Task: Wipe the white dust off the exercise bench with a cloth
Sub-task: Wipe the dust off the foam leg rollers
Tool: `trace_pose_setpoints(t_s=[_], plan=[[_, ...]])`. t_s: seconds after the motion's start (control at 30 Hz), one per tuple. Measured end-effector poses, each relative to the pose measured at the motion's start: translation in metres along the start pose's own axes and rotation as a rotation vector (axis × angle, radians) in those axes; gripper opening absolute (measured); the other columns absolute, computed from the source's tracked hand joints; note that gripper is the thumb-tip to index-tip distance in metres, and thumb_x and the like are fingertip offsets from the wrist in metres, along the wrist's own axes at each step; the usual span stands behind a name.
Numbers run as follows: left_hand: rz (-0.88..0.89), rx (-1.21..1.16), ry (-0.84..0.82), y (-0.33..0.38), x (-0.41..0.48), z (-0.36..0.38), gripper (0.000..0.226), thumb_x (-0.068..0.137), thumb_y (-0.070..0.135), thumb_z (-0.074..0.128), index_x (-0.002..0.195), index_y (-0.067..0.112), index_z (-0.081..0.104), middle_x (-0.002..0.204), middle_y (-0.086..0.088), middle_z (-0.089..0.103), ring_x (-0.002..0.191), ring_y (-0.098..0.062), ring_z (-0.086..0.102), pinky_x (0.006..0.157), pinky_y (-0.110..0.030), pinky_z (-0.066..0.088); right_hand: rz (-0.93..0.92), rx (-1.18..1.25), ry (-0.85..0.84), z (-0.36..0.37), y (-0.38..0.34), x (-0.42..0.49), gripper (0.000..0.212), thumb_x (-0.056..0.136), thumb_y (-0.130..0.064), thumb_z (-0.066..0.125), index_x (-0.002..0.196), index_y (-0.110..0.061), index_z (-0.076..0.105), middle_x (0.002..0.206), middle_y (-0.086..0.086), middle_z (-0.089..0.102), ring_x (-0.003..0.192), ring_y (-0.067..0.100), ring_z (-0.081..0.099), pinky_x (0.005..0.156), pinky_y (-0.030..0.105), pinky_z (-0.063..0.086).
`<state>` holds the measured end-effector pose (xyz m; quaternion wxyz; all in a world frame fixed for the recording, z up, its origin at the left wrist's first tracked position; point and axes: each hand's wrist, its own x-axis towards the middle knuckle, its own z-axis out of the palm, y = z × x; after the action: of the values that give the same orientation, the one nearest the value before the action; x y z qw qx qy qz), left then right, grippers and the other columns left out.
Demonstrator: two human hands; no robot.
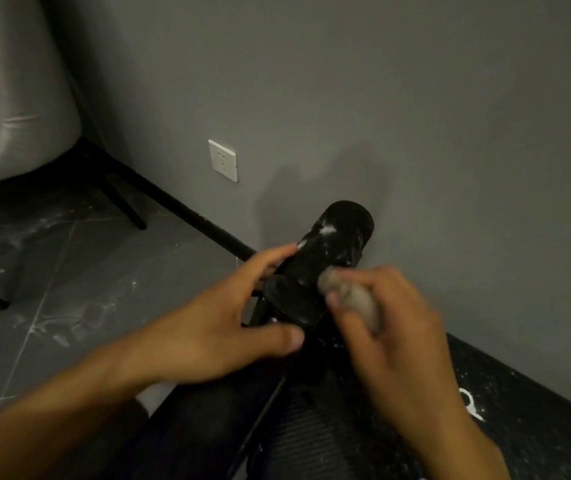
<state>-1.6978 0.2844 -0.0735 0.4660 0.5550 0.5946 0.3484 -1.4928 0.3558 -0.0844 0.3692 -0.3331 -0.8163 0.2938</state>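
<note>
A black foam roller pad of the exercise bench juts toward the grey wall, streaked with white dust near its far end. My left hand holds the roller's left side, fingers along it and thumb below near the frame. My right hand grips a bunched beige cloth and presses it against the roller's right side. The bench's black padded part lies at the lower right, speckled with white dust. The picture is blurred around both hands.
A grey wall with a white socket stands right behind the roller. A pale upholstered chair on black legs is at the left. The dark tiled floor carries white dust smears. A black skirting board runs along the wall.
</note>
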Motion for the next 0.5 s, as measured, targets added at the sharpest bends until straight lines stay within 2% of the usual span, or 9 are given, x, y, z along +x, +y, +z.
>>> trace_pose_setpoints(t_s=[0.07,0.13,0.23,0.33,0.5], plan=[[-0.051,-0.119,0.044,-0.002,0.014,0.0,0.083,0.074,0.055,0.08,0.144,0.053,0.037,0.119,0.017,0.071,0.113,0.0,0.067,0.089,-0.015,0.053,0.127,0.036,0.109,0.007,0.008,0.014,0.014,0.095,-0.037,0.062,0.109,-0.04,0.06,0.107,-0.015,0.063,0.094,-0.002,0.062,0.076,0.011,0.046],[-0.083,-0.285,0.093,0.003,0.021,0.007,0.064,0.082,0.044,0.08,0.139,0.039,0.05,0.1,0.011,0.077,0.098,-0.008,0.074,0.076,-0.016,0.056,0.164,0.086,0.101,0.016,0.006,0.019,0.019,0.098,-0.038,0.058,0.117,-0.035,0.061,0.111,-0.014,0.059,0.099,-0.003,0.059,0.079,0.011,0.045],[-0.077,-0.342,0.152,0.004,0.019,0.014,0.036,0.097,0.024,0.062,0.131,0.033,0.059,0.095,0.008,0.078,0.092,-0.01,0.075,0.07,-0.015,0.054,0.09,0.105,0.088,0.023,0.0,0.005,0.023,0.099,-0.024,0.06,0.121,-0.025,0.064,0.109,-0.012,0.057,0.1,0.001,0.059,0.079,0.008,0.042],[-0.065,-0.324,0.151,-0.001,0.008,0.014,0.033,0.1,0.018,0.059,0.129,0.035,0.06,0.093,0.002,0.078,0.088,-0.012,0.075,0.07,-0.017,0.054,0.036,0.095,0.076,0.021,0.003,-0.003,0.024,0.095,-0.01,0.065,0.116,-0.022,0.067,0.105,-0.011,0.061,0.095,0.006,0.061,0.077,0.011,0.043],[-0.066,-0.325,0.174,-0.003,-0.005,0.015,0.037,0.098,0.016,0.063,0.133,0.029,0.059,0.08,0.006,0.075,0.082,-0.016,0.074,0.07,-0.021,0.057,0.049,-0.063,0.154,0.021,0.01,0.038,0.021,0.095,-0.012,0.061,0.111,-0.024,0.067,0.108,-0.006,0.061,0.097,-0.011,0.054,0.086,0.003,0.037]])
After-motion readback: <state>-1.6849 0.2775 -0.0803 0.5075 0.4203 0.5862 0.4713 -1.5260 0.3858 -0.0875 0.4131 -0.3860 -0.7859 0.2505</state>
